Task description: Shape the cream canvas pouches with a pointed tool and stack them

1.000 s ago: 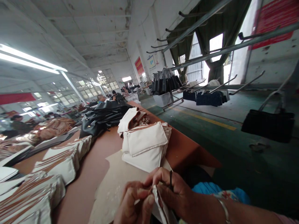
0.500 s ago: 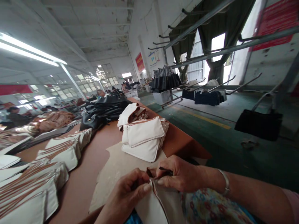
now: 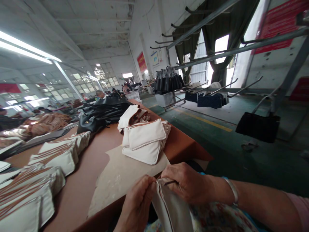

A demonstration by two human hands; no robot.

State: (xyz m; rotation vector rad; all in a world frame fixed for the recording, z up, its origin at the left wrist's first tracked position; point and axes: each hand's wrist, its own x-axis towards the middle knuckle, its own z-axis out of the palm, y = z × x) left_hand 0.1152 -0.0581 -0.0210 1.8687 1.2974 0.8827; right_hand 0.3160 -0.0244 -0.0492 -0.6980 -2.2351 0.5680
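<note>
Low in front of me, a cream pouch-like piece (image 3: 173,206) with a dark seam or slit down its middle hangs over my lap. My left hand (image 3: 140,196) is closed, pinching its top left edge between thumb and fingers. My right hand (image 3: 185,183) is closed on the top right edge. A thin dark strip or tool (image 3: 171,182) shows at its fingers; I cannot tell which. Just beyond my hands, a stack of similar cream pieces (image 3: 145,138) with brown edges lies on a beige sheet (image 3: 108,180).
More cream pieces (image 3: 33,193) lie in overlapping rows on the left of the brown table (image 3: 79,187). Black leather pieces (image 3: 103,112) are heaped farther back. To the right, a metal rack (image 3: 205,56) with hooks carries dark bags (image 3: 258,127). People work in the background.
Both hands have closed up on the top of the cream piece, and the left hand has turned more upright. The view has shifted slightly to the right.
</note>
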